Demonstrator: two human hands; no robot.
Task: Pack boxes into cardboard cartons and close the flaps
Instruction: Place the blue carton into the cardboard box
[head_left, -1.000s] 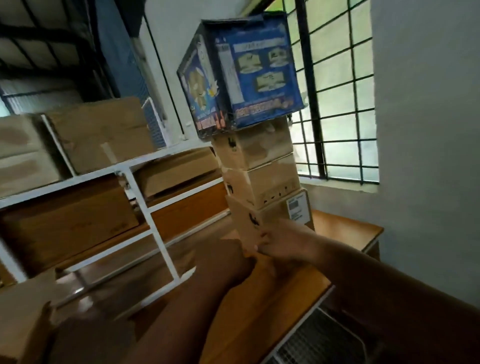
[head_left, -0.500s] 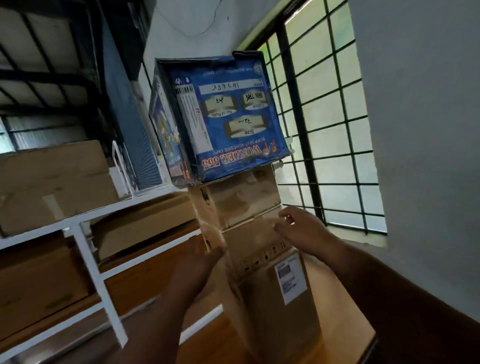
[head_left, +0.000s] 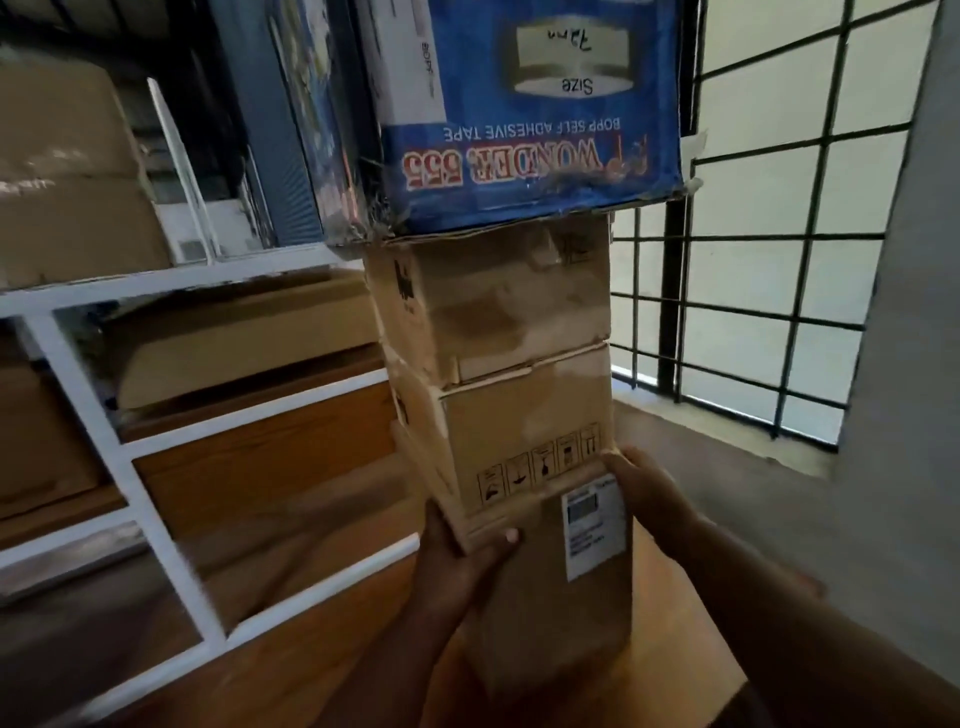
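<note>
Item: stack of four boxes standing on a wooden table (head_left: 691, 670), close by a barred window (head_left: 779, 312); white shelving (head_left: 130, 467) with further brown cartons to the left.

Bottom box (head_left: 561, 597): plain brown card, upright; white shipping label (head_left: 595, 530) on its near face, print too blurred to read.

Second box (head_left: 524, 431): brown card, row of handling symbols along its lower edge; it overhangs the bottom box toward the left.

Third box (head_left: 493, 301): brown card, dented and scuffed; small dark mark at upper left, illegible.

Top box (head_left: 519, 104): blue, wider than those beneath and overhanging on both sides; upside down; reads "WONDER 555", "BOPP SELF ADHESIVE TAPE", "Size" and a handwritten "72 mm" (probable); lower corners torn and crushed.

Left hand (head_left: 457, 556): grips the stack at the seam of the bottom and second boxes, thumb curled over the near edge.

Right hand (head_left: 639, 493): fingers laid against the right corner at the same seam; whether they curl round it cannot be told.

Hazards, as judged: stack top-heavy and misaligned; a lift or tilt from so low a hold may slide the upper boxes off, the blue one first; dented card could buckle; a fall would likely go toward the shelving or the person.
</note>
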